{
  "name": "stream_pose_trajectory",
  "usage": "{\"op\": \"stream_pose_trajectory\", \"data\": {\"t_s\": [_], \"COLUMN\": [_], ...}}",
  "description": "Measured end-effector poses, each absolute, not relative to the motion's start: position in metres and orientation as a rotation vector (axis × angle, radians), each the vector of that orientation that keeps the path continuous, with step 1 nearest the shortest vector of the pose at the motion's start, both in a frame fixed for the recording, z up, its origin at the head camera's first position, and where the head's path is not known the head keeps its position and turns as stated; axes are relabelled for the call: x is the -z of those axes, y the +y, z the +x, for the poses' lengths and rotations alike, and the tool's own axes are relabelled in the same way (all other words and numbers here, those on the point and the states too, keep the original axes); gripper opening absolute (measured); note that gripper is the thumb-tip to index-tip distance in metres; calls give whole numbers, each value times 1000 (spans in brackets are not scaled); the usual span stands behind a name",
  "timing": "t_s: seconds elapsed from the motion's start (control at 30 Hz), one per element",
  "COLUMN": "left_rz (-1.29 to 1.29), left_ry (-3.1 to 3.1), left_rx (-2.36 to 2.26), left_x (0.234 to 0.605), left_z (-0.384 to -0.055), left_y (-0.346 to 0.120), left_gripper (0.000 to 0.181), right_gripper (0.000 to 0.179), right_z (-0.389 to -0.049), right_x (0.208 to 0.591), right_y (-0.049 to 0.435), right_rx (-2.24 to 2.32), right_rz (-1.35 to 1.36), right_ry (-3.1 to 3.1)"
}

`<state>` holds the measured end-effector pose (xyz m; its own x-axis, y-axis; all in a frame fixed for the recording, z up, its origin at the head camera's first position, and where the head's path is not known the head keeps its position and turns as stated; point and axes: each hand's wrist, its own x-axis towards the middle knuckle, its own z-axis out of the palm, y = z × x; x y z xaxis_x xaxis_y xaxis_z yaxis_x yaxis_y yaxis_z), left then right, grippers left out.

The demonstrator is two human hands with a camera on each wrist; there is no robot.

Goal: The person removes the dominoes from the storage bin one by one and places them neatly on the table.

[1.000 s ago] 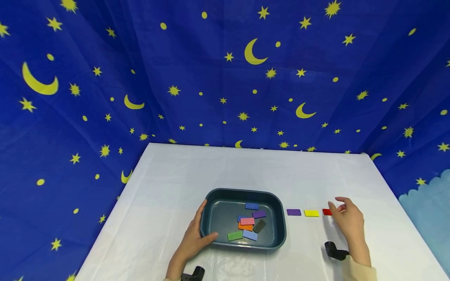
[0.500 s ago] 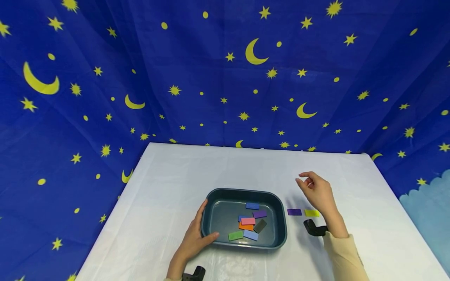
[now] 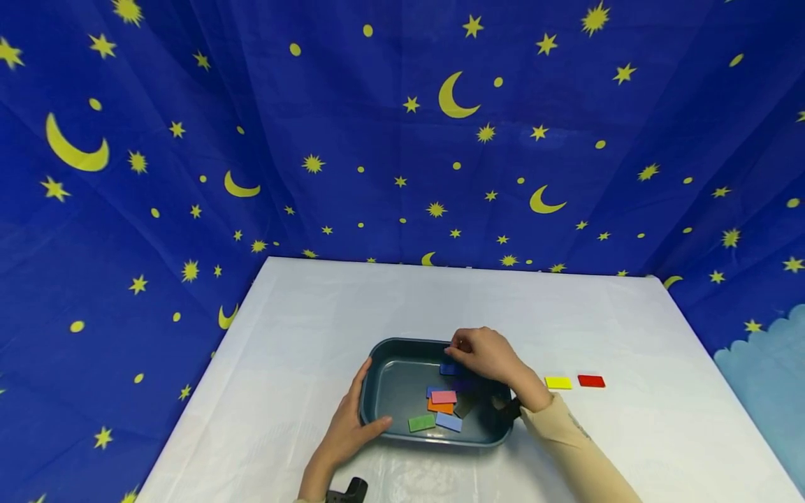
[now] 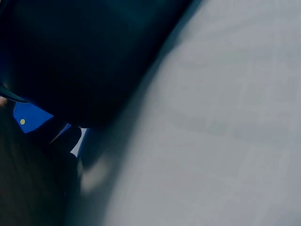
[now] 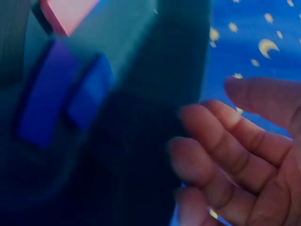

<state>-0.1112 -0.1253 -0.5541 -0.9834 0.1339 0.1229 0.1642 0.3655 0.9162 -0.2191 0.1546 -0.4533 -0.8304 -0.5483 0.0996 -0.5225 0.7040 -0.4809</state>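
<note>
In the head view my left hand (image 3: 348,417) holds the left end of a dark teal tray (image 3: 497,441), fingers along its outer side and thumb over the near rim. Above the tray's far right part, my right hand (image 3: 489,353) hovers with loosely bent fingers. The right wrist view shows a gap between thumb and fingers (image 5: 193,160), with nothing in it. Inside the tray lie several small flat blocks: a pink block (image 3: 444,397) over an orange block (image 3: 440,407), a green block (image 3: 422,423), a light blue block (image 3: 449,421) and a blue block (image 3: 447,369).
On the white table (image 3: 327,300), a yellow block (image 3: 558,383) and a red block (image 3: 591,381) lie right of the tray. My right forearm covers the spot where a purple block lay. A blue curtain (image 3: 377,140) with stars and moons surrounds the table.
My right hand has moved left from beside the red block, over the table, to above the tray, uncovering the red block. The left hand and tray have stayed put.
</note>
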Motion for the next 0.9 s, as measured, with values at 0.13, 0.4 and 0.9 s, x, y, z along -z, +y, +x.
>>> {"op": "stream_pose_trajectory", "data": {"t_s": [0.13, 0.4, 0.9], "left_rz": [-275, -252, -242], "left_ry": [-2575, -2598, -2587], "left_rx": [1729, 1715, 1741], "left_x": [548, 556, 553], "left_z": [-109, -110, -111], "left_y": [-125, -125, -125], "left_gripper": [99, 99, 98], "right_gripper": [13, 24, 18], "right_z": [-218, -213, -218], "right_x": [463, 478, 485], "right_y": [143, 136, 129], "right_rx": [651, 447, 575], "right_rz": [-953, -945, -996], "right_ry": [2715, 2537, 2464]}}
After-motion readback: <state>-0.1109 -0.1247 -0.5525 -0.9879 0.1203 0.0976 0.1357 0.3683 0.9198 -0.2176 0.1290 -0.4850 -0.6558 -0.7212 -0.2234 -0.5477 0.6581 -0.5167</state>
